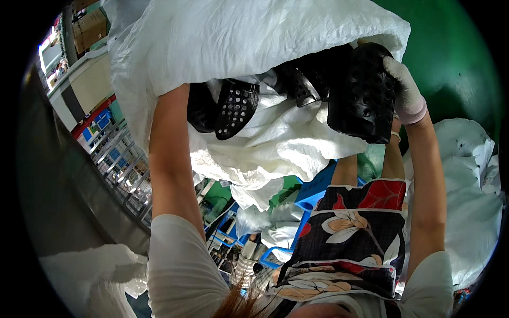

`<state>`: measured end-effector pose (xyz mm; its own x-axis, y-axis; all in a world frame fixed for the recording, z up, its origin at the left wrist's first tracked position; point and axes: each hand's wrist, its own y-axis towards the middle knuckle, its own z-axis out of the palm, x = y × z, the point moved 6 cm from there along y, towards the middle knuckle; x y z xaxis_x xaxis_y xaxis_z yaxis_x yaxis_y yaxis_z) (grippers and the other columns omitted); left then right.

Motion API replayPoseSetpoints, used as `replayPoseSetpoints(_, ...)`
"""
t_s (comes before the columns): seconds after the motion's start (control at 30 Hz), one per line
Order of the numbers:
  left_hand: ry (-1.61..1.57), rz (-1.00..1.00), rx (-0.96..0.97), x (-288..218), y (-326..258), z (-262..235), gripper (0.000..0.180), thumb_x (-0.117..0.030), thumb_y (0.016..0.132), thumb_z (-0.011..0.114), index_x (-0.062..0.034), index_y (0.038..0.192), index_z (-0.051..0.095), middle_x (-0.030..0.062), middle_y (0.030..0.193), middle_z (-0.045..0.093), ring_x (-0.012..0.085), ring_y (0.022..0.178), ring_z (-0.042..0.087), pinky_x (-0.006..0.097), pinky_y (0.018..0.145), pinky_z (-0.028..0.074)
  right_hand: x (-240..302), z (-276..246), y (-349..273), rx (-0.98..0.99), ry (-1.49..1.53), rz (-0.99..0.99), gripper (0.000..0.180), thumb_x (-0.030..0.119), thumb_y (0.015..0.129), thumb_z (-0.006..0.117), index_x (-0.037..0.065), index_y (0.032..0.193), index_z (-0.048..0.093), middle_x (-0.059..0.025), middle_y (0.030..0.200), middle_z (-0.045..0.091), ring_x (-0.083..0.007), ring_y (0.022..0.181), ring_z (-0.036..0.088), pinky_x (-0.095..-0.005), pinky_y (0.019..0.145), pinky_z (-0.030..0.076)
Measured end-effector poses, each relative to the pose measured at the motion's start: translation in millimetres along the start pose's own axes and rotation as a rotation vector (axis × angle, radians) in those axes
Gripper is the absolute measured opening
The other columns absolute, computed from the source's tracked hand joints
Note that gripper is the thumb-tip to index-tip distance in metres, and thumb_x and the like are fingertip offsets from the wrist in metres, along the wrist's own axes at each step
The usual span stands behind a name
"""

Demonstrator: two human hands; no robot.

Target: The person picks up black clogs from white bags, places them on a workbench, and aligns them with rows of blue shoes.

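A large white woven sack [228, 40] spreads over the top of the view, its mouth toward me. My right hand [405, 90], in a pale glove, grips the side of a black clog [360, 100] with holes in its upper, at the sack's right edge. Inside the mouth lie more black clogs; one perforated clog [237, 108] shows at the left, another clog [307, 87] near the middle. My left forearm [169, 148] reaches under the sack's edge beside the left clogs. The sack hides my left hand, so its fingers cannot be made out.
Full white sacks [456, 175] stand at the right on a green floor [450, 42]. Another white sack [95, 275] is at the lower left, by a dark grey surface [79, 185]. Blue frames [318, 191] and metal racks [127, 159] stand beyond; a cardboard box [89, 29] is top left.
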<state>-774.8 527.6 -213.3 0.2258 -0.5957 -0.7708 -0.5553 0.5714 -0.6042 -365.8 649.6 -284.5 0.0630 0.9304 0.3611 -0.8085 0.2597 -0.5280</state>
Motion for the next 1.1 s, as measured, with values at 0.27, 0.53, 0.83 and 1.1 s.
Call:
replayPoseSetpoints(0.27, -0.099, -0.084, 0.15, -15, -61, 4, 0.039, -0.023, 0.083, 0.053, 0.0036, 0.108, 0.065, 0.0201, 0.109, 0.067, 0.0314, 0.104, 0.063, 0.039, 0.095, 0.047, 12, 22, -43, 0.004, -0.043, 0.009, 0.053, 0.036, 0.088, 0.057, 0.0, 0.127, 0.053, -0.0092, 0.112, 0.064, -0.0176, 0.101, 0.063, -0.0317, 0.093, 0.048)
replayPoseSetpoints(0.53, -0.268, -0.342, 0.328, 40, -156, 35, 0.038, -0.022, 0.083, 0.053, 0.0047, 0.106, 0.066, 0.0199, 0.108, 0.067, 0.031, 0.103, 0.063, 0.039, 0.095, 0.048, 44, 60, -86, 0.026, -0.005, -0.075, 0.063, 0.039, 0.088, 0.058, -0.003, 0.134, 0.047, -0.0106, 0.114, 0.064, -0.0176, 0.101, 0.064, -0.0312, 0.092, 0.05)
replayPoseSetpoints(0.83, -0.66, -0.608, 0.36, 75, -250, 58, 0.044, -0.022, 0.079, 0.057, 0.0084, 0.11, 0.062, 0.0187, 0.11, 0.067, 0.03, 0.098, 0.066, 0.041, 0.092, 0.052, 50, 72, -118, -0.052, -0.103, -0.1, 0.073, 0.043, 0.085, 0.06, -0.002, 0.139, 0.041, -0.0099, 0.122, 0.06, -0.0175, 0.108, 0.06, -0.0315, 0.097, 0.046)
replayPoseSetpoints(1.1, -0.745, -0.734, 0.302, 53, -325, 64, 0.044, -0.021, 0.084, 0.051, 0.0075, 0.116, 0.059, 0.0203, 0.115, 0.065, 0.0325, 0.105, 0.063, 0.044, 0.097, 0.048, 78, 113, -184, -0.166, -0.204, -0.259, 0.07, 0.043, 0.086, 0.057, -0.001, 0.139, 0.043, -0.0108, 0.128, 0.056, -0.0188, 0.116, 0.055, -0.0325, 0.103, 0.039)
